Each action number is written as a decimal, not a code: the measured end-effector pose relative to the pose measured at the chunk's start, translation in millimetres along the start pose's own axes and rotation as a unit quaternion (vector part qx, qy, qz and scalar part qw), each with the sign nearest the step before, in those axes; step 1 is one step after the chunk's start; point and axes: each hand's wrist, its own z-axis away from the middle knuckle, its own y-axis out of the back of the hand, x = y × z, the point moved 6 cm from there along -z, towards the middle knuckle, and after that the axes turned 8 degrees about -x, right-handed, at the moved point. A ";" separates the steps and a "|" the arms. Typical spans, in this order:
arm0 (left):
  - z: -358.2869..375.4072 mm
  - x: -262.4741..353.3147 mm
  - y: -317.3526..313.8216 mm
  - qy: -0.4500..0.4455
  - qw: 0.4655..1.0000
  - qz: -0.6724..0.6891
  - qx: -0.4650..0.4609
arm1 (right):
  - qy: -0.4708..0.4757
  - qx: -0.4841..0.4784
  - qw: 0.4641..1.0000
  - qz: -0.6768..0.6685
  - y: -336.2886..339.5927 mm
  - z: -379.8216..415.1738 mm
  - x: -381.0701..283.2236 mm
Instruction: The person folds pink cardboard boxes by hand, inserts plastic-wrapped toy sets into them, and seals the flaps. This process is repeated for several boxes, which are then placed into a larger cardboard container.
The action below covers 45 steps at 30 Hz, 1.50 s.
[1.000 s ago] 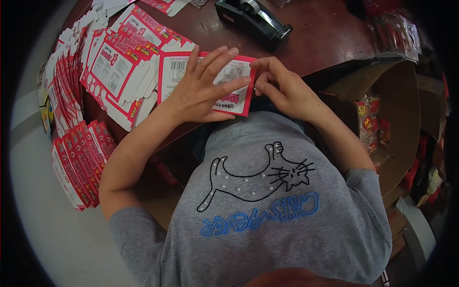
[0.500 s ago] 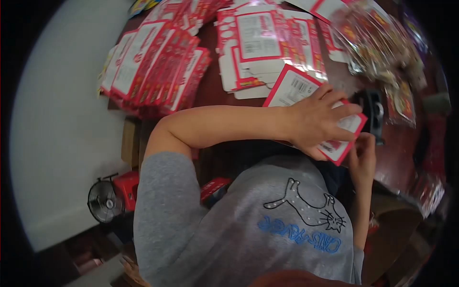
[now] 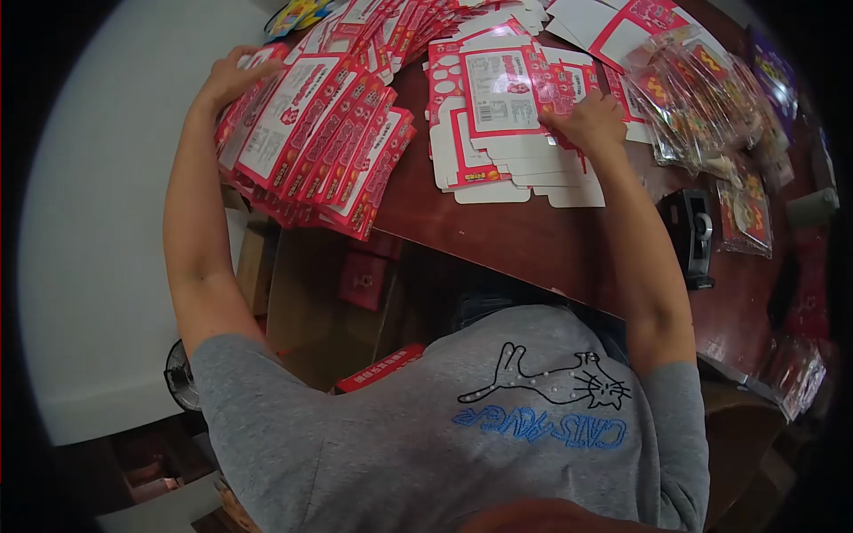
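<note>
At the far left, my left hand (image 3: 233, 78) has its fingers curled over the edge of a red-and-white printed box (image 3: 265, 60) in a row of leaning, folded boxes (image 3: 298, 124). My right hand (image 3: 591, 124) reaches to a pile of flat red-and-white cartons (image 3: 502, 89). Its thumb touches the right edge of the top carton, and its other fingers are spread apart. A black tape dispenser (image 3: 691, 235) stands on the table to the right of my right forearm.
Clear bags of colourful packets (image 3: 706, 102) are heaped at the back right, with one packet (image 3: 745, 218) lying nearer. More cartons (image 3: 391, 27) cover the back of the dark red table (image 3: 498, 235). A fan (image 3: 180, 377) stands low at left.
My left hand has swung from beside the tape dispenser to the row of boxes at far left, taking a box along. My right hand has left the dispenser for the flat cartons.
</note>
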 end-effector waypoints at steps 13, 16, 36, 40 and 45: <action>102.5 285.6 -144.6 -0.240 0.923 0.290 -0.080 | -0.051 -0.087 0.992 -0.069 -12.4 -2.6 63.7; 72.3 320.0 -220.4 -0.111 0.878 0.420 -0.201 | -0.050 -0.166 0.974 -0.149 -15.5 -1.1 57.8; 215.5 384.8 -249.7 -0.188 0.394 0.815 -0.381 | 0.026 -0.225 0.716 -0.660 61.2 182.8 129.8; 230.1 397.2 -245.6 -0.210 0.400 0.802 -0.389 | 0.037 -0.229 0.754 -0.615 70.9 200.6 137.8; 230.6 392.5 -248.9 -0.172 0.728 0.632 -0.202 | 0.064 -0.156 0.792 -0.586 63.8 211.0 120.9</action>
